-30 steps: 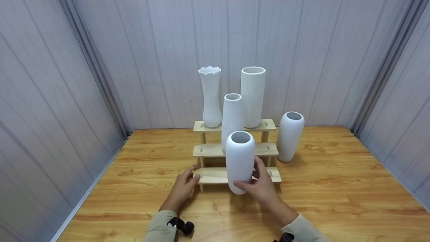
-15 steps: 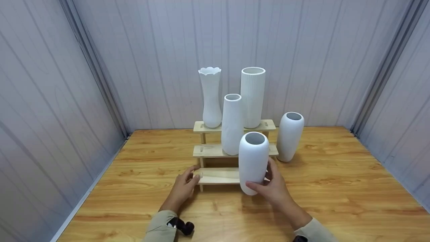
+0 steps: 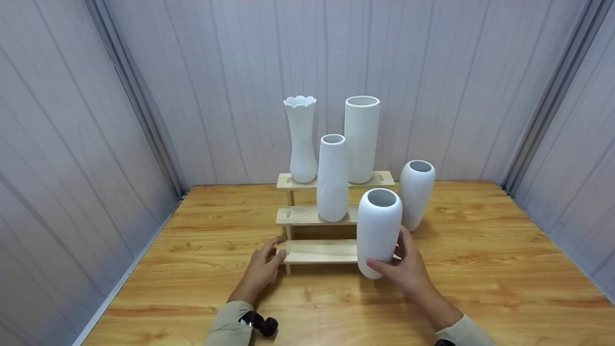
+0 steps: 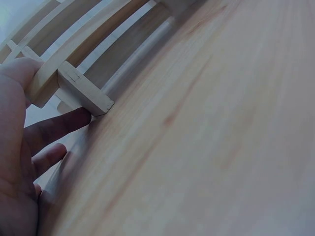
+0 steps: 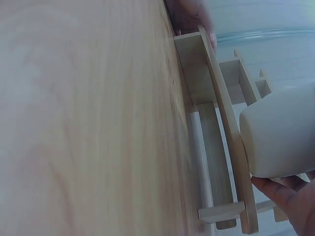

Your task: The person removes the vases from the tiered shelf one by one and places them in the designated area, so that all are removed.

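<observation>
In the head view, my right hand (image 3: 408,274) grips a smooth white vase (image 3: 378,235) low on its right side, thumb in front. This vase stands upright over the right part of the wooden stand's bottom shelf (image 3: 319,252) and hides that end. The right wrist view has the vase's base (image 5: 275,135) beside the shelf's front edge (image 5: 231,123); whether they touch, I cannot tell. My left hand (image 3: 259,269) holds the stand's left end; in the left wrist view its thumb lies against the shelf and a finger touches the foot (image 4: 83,93).
A narrow white vase (image 3: 332,180) stands on the middle shelf. The top shelf bears a scalloped vase (image 3: 302,144) on the left and a ribbed cylindrical vase (image 3: 362,139) on the right. Another smooth vase (image 3: 418,192) stands on the table (image 3: 480,259), right of the stand.
My right hand has moved the gripped vase rightward along the front of the bottom shelf, uncovering more of the shelf's middle. My left hand has stayed in place.
</observation>
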Tool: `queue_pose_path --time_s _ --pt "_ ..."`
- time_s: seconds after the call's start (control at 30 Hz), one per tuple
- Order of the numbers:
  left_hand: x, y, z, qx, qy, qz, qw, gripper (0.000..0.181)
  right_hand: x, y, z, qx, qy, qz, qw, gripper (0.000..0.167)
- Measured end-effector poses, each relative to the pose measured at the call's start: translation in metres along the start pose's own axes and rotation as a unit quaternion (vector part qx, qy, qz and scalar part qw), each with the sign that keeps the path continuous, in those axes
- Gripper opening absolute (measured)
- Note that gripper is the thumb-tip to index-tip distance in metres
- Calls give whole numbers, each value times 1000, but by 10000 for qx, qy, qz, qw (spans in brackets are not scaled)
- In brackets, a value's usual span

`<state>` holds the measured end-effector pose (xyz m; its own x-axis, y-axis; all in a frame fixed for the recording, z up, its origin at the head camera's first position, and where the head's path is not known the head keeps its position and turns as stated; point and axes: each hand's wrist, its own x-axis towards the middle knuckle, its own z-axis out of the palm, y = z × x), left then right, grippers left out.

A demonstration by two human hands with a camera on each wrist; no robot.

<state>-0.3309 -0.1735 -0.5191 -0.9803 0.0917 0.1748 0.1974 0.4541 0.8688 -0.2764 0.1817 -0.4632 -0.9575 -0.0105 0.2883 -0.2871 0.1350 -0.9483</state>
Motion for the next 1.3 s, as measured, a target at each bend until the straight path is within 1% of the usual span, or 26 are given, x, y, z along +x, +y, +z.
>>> queue_pose_path --time_s 0.23,0.33,0.43,0.5,0.77,1.03,1.23,1.3 --pt "0 0 -1 -61 -43 -22 10000 41 -3 0 -12 -74 137 -74 9999 95" --pt "0 -1 -1 -140 -101 110 9998 41 -4 0 -17 -28 205 -167 9996 94" --pt "0 -2 -1 -213 -135 316 9992 41 -4 1 -23 -41 268 -230 9994 93" --pt "0 -3 -1 -239 -132 356 9990 40 -4 0 -26 -45 305 -248 9992 93" --pt "1 -1 0 -125 -60 232 9996 39 -3 -3 -42 -201 359 -259 9988 95" --pt "1 -1 0 -57 -91 201 9997 39 -3 -4 -57 -467 321 56 9984 99" --pt "-1 1 -1 -137 -80 119 9998 39 -1 0 -67 -622 394 61 9973 97" --pt "-1 1 -1 -182 -97 179 9996 39 -1 1 -69 -628 430 74 9971 97"
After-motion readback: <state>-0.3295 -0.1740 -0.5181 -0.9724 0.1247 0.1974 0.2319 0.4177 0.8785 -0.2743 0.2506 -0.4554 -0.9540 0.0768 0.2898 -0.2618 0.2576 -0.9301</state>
